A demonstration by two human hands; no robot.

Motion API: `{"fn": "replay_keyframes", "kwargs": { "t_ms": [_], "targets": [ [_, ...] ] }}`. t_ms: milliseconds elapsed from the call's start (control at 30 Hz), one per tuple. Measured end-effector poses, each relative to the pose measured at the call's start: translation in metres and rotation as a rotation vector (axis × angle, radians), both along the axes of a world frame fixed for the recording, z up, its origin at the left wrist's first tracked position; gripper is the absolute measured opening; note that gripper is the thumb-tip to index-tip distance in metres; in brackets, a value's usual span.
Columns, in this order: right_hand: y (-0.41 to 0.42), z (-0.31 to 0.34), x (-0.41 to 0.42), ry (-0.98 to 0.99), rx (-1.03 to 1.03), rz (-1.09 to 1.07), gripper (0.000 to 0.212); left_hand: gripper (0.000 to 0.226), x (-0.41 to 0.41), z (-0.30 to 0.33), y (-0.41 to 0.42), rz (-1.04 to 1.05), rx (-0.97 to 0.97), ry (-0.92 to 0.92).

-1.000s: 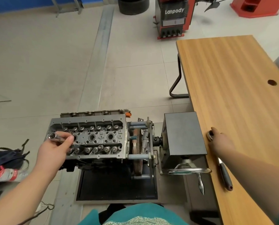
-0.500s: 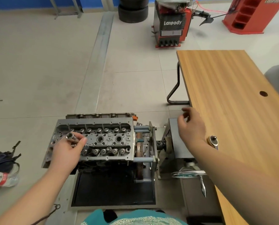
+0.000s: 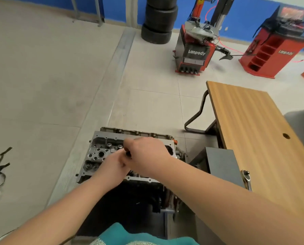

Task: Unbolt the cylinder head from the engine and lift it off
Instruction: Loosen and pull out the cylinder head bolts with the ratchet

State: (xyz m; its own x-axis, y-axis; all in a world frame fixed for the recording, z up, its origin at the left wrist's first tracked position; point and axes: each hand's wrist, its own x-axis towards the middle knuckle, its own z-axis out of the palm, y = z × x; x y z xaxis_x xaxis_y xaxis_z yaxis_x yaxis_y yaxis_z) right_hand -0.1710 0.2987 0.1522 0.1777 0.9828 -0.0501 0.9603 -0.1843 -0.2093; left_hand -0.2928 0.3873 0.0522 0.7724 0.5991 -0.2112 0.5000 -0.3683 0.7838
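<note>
Meeting over the bare grey aluminium cylinder head [image 3: 101, 152], both hands pinch one small dark tool [image 3: 128, 153]. Left hand [image 3: 114, 166] sits under right hand [image 3: 147, 156]; a chrome ratchet [image 3: 246, 177] lies at the wooden table's near-left edge [image 3: 218, 119].

Both hands meeting over cylinder head [image 3: 101, 152] on engine stand.
Left hand [image 3: 112, 165] and right hand [image 3: 146, 156] are touching above the head's middle, fingers curling around a small dark item, possibly a socket, mostly hidden. Ratchet [image 3: 246, 177] is lying on the wooden table [image 3: 254, 121] at right; tyre changer [image 3: 195, 50] and stacked tyres [image 3: 158, 20] are standing beyond.
</note>
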Motion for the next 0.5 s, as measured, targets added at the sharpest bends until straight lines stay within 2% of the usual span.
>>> {"fn": "replay_keyframes", "kwargs": {
  "t_ms": [100, 267, 367, 467, 500],
  "targets": [
    [0.005, 0.0, -0.002, -0.013, -0.035, -0.005, 0.011, 0.017, -0.006, 0.006, 0.024, -0.214, -0.098, -0.009],
    [0.008, 0.008, 0.0, -0.039, -0.138, 0.158, 0.022, 0.021, -0.002, 0.009, 0.049, -0.429, 0.035, 0.043],
    [0.009, 0.02, -0.004, 0.056, -0.148, 0.028, 0.016, 0.012, 0.001, 0.01, 0.054, -0.43, 0.037, 0.015],
    [0.015, 0.025, -0.011, -0.051, -0.245, -0.189, 0.037, 0.009, 0.002, 0.011, 0.056, -0.349, -0.021, -0.066],
    [0.016, 0.023, -0.014, -0.091, -0.289, -0.233, 0.038, 0.013, 0.004, 0.011, 0.056, -0.328, -0.024, -0.086]
  ]
}}
